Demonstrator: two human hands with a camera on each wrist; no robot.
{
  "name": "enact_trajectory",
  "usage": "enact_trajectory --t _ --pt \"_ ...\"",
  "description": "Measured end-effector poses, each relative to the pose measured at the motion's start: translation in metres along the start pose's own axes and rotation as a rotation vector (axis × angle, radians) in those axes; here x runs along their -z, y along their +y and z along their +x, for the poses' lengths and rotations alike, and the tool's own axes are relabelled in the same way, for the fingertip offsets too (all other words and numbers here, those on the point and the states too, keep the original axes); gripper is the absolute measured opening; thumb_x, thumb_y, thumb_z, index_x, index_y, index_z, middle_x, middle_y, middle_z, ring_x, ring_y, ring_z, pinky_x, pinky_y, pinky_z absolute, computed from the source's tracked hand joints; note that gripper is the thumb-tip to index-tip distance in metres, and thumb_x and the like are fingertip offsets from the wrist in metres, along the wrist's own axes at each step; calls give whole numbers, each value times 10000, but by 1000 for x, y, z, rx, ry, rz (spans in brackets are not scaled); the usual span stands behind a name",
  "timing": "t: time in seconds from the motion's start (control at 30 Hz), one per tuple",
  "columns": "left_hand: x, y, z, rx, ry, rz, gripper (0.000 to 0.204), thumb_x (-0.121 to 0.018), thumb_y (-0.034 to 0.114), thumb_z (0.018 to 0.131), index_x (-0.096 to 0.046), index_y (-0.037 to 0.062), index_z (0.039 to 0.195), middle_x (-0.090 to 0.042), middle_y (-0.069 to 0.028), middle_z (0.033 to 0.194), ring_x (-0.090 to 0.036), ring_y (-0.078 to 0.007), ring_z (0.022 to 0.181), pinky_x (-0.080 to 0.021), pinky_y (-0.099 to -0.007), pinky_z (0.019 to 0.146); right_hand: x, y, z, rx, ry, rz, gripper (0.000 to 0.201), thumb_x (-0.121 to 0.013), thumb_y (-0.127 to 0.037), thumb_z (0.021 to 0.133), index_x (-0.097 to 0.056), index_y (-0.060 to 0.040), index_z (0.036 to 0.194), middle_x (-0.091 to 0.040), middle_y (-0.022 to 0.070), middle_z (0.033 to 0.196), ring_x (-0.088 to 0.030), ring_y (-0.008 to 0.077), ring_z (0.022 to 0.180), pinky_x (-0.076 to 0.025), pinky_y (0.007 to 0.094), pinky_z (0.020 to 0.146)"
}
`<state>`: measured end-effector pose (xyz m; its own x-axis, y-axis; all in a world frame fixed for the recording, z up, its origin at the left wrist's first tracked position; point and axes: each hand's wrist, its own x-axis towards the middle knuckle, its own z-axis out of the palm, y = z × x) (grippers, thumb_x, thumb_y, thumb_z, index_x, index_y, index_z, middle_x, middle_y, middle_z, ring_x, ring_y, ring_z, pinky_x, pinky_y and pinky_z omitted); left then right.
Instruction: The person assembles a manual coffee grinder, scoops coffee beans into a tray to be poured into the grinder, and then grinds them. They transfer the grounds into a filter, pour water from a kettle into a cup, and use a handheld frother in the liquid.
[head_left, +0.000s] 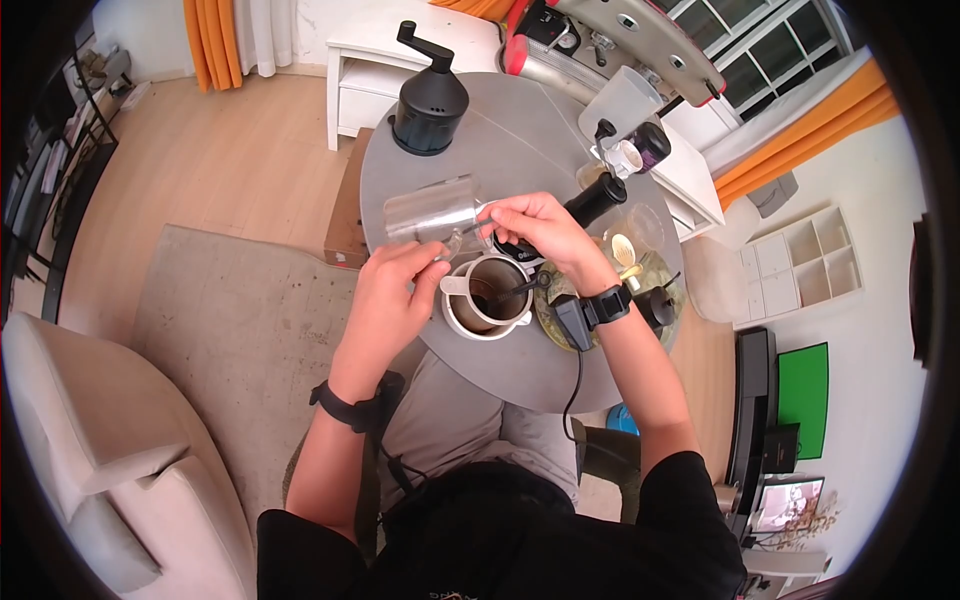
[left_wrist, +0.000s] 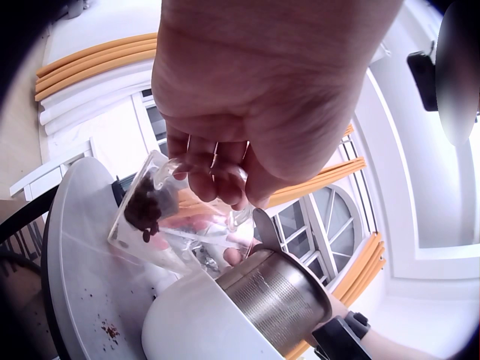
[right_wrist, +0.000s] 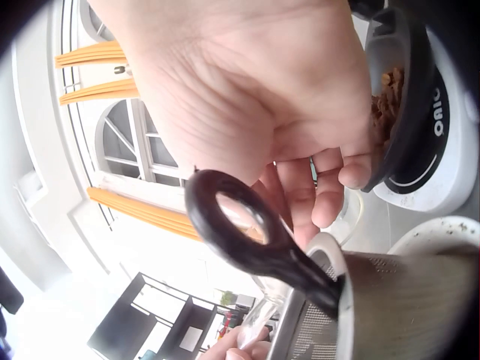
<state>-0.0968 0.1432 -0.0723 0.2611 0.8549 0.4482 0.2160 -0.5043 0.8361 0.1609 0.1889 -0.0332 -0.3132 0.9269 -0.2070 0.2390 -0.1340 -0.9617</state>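
My left hand (head_left: pixel 393 290) grips the handle of a clear glass pitcher (head_left: pixel 432 212), which is tipped on its side. Dark clumps (left_wrist: pixel 148 206) cling inside its base. At the pitcher's near end, the thumb and fingers of my right hand (head_left: pixel 540 228) pinch a thin, pale stick-like utensil (left_wrist: pixel 202 238) that overlaps the glass. Below both hands, a metal mesh filter (left_wrist: pixel 281 300) stands in a white cup (left_wrist: pixel 195 322). Out of the filter leans a black utensil with a ring-shaped handle (right_wrist: pixel 225 247).
A black dish of brown pieces (right_wrist: pixel 388 105) rests on a scale (right_wrist: pixel 442 180) right of the filter. A hand grinder (head_left: pixel 430 105) stands at the back left. Right of my hands are a black cylindrical grinder (head_left: pixel 597 200) and a glass tray (head_left: pixel 560 335) with utensils.
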Motion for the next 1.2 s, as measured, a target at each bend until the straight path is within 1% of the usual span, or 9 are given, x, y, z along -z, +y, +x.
enact_trajectory --t 0.1,0.13,0.2,0.33,0.4,0.67,0.9,0.97,1.2 --pt "0 1 0 -1 -3 -6 148 -683 62 919 -689 -48 1019 -675 -159 817 -625 -324 777 -466 -386 791 0 2 0 15 9 116 266 -586 -178 1050 -723 16 1169 -760 79 983 -587 63 786 -484 213 726" --pt "0 1 0 4 -4 -10 146 -683 59 918 -688 -48 1017 -670 -159 812 -624 -325 775 -466 -387 791 1 2 0 15 9 115 266 -586 -178 1050 -723 16 1169 -760 79 983 -587 63 786 -484 213 726" --pt "0 0 0 0 -3 -3 148 -683 59 918 -686 -48 1020 -676 -159 821 -628 -326 780 -467 -388 795 3 2 -1 29 38 246 265 -590 -188 1051 -722 12 1164 -758 90 994 -583 60 775 -484 222 717" --pt "0 0 0 -9 3 5 155 -683 59 919 -683 -51 1028 -697 -160 853 -641 -329 800 -473 -387 815 11 -1 -6 51 83 315 264 -593 -183 1048 -715 25 1155 -753 106 995 -595 75 780 -493 235 722" --pt "0 0 0 -2 0 6 157 -683 60 920 -683 -52 1028 -702 -160 862 -644 -330 806 -475 -387 822 17 0 -8 99 99 356 264 -588 -175 1048 -704 39 1149 -747 125 986 -604 90 784 -491 237 732" --pt "0 2 0 -2 5 12 164 -684 64 920 -687 -51 1037 -702 -164 863 -644 -337 816 -476 -390 828 44 -3 -38 155 179 390 259 -583 -179 1047 -689 32 1152 -743 135 987 -606 113 778 -480 256 742" --pt "-1 3 0 9 -6 13 158 -682 62 918 -695 -45 1033 -688 -164 842 -626 -336 805 -474 -390 819 73 7 -67 167 306 424 262 -569 -201 1052 -686 17 1139 -753 124 958 -599 120 760 -468 256 729" --pt "-1 2 0 8 -6 14 157 -682 63 919 -696 -44 1032 -688 -164 841 -624 -335 803 -474 -391 817 77 9 -75 166 346 408 261 -564 -199 1054 -685 15 1141 -753 117 954 -596 119 760 -465 256 721" --pt "-1 2 0 4 -6 24 161 -680 74 923 -699 -44 1031 -690 -164 840 -627 -337 799 -477 -390 810 93 24 -88 164 383 301 267 -560 -203 1057 -680 11 1161 -741 101 981 -592 111 794 -461 253 721"
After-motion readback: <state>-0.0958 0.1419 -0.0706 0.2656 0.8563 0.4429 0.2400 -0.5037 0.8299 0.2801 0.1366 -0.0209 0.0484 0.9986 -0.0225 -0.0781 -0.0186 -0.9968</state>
